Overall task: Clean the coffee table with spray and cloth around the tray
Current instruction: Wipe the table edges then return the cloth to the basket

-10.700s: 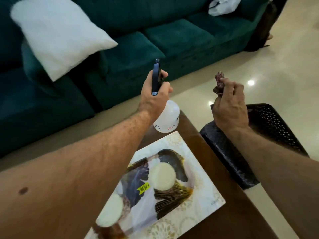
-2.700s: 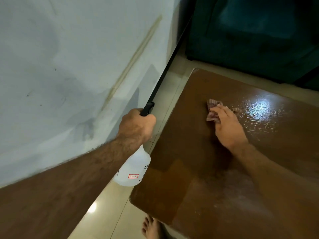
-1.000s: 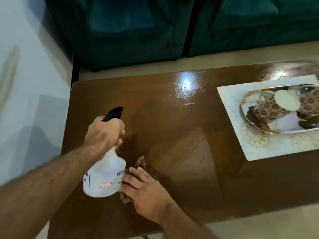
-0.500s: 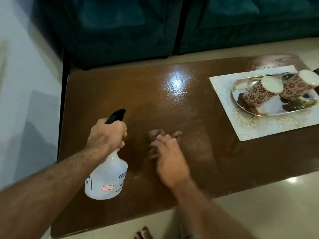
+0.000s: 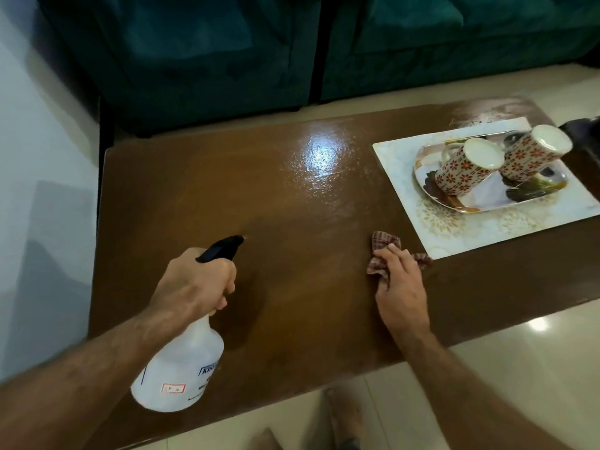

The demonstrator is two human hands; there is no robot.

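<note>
Cloth point(image 5: 382, 254), a small checked rag in reddish brown, lies bunched on the glossy brown desk point(image 5: 292, 196), just beside the near left corner of the tray point(image 5: 454, 235). The right hand point(image 5: 401, 287) presses down on it, fingers lying over the crumpled fabric with folds poking out on both sides; that grip looks flat on the rag rather than pinching it. The left hand point(image 5: 194, 287) has its grip curled tight round the neck of the spray bottle point(image 5: 181, 368), a rounded, milky white plastic body with a small red-edged label and some blue print. Its black trigger head point(image 5: 222, 248) points out over the middle of the desk, and the bottle hangs tilted above the near left part of the top.

The desk is a rounded-corner rectangle of polished wood, and a bright patch of light glares on a wet-looking, pebbled film near its far middle. The tray is a pale rectangular slab with faint gold flower patterns, and it carries a shiny inner tray point(image 5: 487, 196) with two cylindrical cups point(image 5: 464, 167) in a red flower print. Behind the desk stands a dark teal sofa point(image 5: 227, 60) in a velvety fabric, on a pale glossy tiled floor point(image 5: 519, 368).
</note>
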